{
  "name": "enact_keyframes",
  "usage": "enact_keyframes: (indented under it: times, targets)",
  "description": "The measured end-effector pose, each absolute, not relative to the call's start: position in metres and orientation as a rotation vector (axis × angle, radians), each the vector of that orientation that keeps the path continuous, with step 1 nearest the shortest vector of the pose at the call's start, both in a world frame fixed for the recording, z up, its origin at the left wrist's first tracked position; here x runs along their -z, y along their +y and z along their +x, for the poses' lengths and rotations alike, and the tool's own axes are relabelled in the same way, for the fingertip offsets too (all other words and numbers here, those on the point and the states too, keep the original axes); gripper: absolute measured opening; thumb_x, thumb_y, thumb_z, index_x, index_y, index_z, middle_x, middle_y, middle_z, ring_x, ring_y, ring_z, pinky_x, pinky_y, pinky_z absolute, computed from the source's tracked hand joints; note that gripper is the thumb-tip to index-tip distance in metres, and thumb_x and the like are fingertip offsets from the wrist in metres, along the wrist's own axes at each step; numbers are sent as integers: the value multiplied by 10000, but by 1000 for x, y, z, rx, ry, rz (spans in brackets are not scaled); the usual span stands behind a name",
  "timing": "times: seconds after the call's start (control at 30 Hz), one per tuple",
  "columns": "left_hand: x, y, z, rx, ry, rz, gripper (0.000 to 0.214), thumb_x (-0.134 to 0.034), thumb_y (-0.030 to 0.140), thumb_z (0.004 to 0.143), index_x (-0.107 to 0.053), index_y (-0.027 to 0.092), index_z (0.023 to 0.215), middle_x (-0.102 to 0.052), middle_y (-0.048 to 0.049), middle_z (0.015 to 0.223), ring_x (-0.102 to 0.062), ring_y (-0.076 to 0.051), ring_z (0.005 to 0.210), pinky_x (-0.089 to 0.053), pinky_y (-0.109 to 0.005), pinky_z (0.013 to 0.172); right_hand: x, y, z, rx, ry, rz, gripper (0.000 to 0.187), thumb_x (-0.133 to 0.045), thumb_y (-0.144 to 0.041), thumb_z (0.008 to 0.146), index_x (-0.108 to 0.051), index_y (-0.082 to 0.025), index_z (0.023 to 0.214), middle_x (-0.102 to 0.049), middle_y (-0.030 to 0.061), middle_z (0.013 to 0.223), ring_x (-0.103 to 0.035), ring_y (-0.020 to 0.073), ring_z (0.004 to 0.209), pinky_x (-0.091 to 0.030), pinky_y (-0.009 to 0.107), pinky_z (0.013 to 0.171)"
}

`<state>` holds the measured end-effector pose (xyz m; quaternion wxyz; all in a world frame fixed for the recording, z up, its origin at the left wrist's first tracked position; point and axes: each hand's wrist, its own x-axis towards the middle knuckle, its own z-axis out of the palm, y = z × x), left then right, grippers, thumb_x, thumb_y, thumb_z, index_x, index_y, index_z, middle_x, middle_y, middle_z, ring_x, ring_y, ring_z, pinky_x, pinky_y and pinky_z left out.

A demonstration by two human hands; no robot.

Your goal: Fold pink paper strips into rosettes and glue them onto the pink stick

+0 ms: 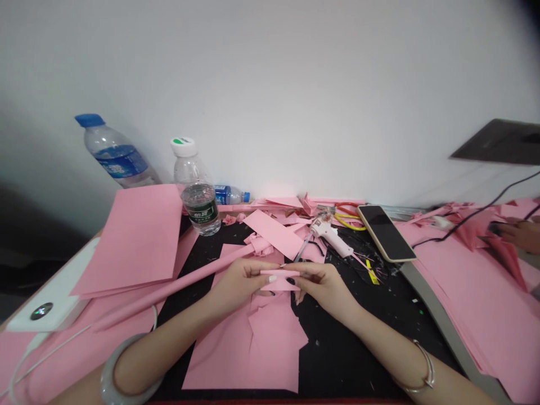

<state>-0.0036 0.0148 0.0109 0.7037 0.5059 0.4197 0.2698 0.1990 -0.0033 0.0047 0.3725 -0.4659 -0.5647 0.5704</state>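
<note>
Between both hands I hold a small folded piece of pink paper (279,280). My left hand (239,281) pinches its left end, thumb on the face turned to me. At the right end my right hand (323,286) grips it the same way, with a dark-nailed thumb on the front. Fingers behind the paper are partly hidden. Below it, cut pink paper pieces (278,332) lie on a larger pink sheet (236,365). Beyond my right hand rests a white hot glue gun (333,237), and a pink strip (274,233) lies next to it.
Bottles (196,197) stand at the back left beside a pink paper stack (135,236). A long pink paper roll (177,287) crosses the left side. A phone (386,233) lies right of the glue gun. Another person's hand (523,233) is at the far right near pink sheets (459,292).
</note>
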Motion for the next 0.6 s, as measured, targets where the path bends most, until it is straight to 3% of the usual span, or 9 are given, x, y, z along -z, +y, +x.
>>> enact_keyframes:
  times: [0.23, 0.33, 0.43, 0.6]
  targets:
    - [-8, 15, -4, -608, 948, 1127, 301, -625, 191, 779, -702, 211, 1069, -734, -40, 1000, -673, -197, 916, -557, -309, 777, -4, -4, 197, -1460, -1413, -1196, 267, -671, -246, 750, -710, -156, 998, -654, -22, 549, -606, 119, 441, -517, 242, 482]
    - [-8, 14, -3, -609, 992, 1163, 296, -615, 169, 768, -708, 203, 1046, -737, -39, 971, -684, -182, 815, -569, -282, 686, -4, -5, 196, -1429, -1417, -1217, 263, -670, -231, 742, -701, -154, 991, -638, -29, 529, -604, 122, 440, -519, 248, 481]
    - [-9, 14, -2, -611, 1036, 1234, 227, -596, 158, 762, -732, 172, 943, -738, -38, 850, -680, -174, 727, -550, -240, 583, -4, -6, 196, -1379, -1450, -1239, 232, -658, -201, 735, -703, -161, 959, -635, -27, 529, -602, 123, 449, -519, 248, 492]
    - [-7, 15, -1, -598, 1044, 1287, 130, -583, 187, 772, -702, 138, 752, -708, -38, 719, -682, -173, 688, -528, -230, 581, -5, -7, 196, -1329, -1495, -1267, 213, -618, -176, 743, -691, -162, 943, -629, -25, 542, -607, 127, 457, -517, 243, 493]
